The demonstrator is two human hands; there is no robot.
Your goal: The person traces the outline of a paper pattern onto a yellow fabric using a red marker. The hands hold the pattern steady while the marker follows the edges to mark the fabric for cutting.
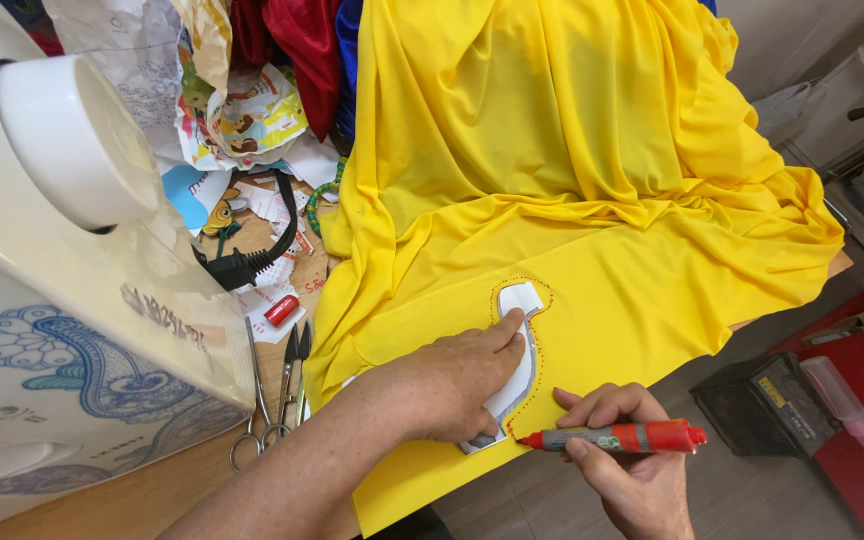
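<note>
head view shows the left hand [457,385] pressed flat, fingers spread and together on top of a curved white paper template [515,360] that lies on a smooth bright yellow stretch fabric [592,180]; nothing is clamped in that hand, it only weighs the template down; the right hand [632,465] is closed around a red felt-tip marker with a grey label band [617,437], pinched between thumb and fingers, its tip touching the fabric just beside the template's lower end, near the table's front edge; a row of small red dots [542,330] already runs round the upper curve and down the right side of the template.

to do this dotting well, i judge that the flat hand should keep even pressure close to the edge being marked, since slippery fabric will creep under paper; the index finger lying along the narrow neck of the template looks well placed for that; the marker is best held fairly upright and dabbed, not dragged, so the cloth does not pucker; spacing should match the dots above; the fabric hangs over the table edge to the right, and its weight could pull the cloth askew, so the folds are worth watching.

to the left stand a white sewing machine with a blue printed pattern [62,330], silver scissors [257,400], small thread snips [295,360], a black power plug with cord [242,265] and a heap of printed paper scraps [242,120].
</note>
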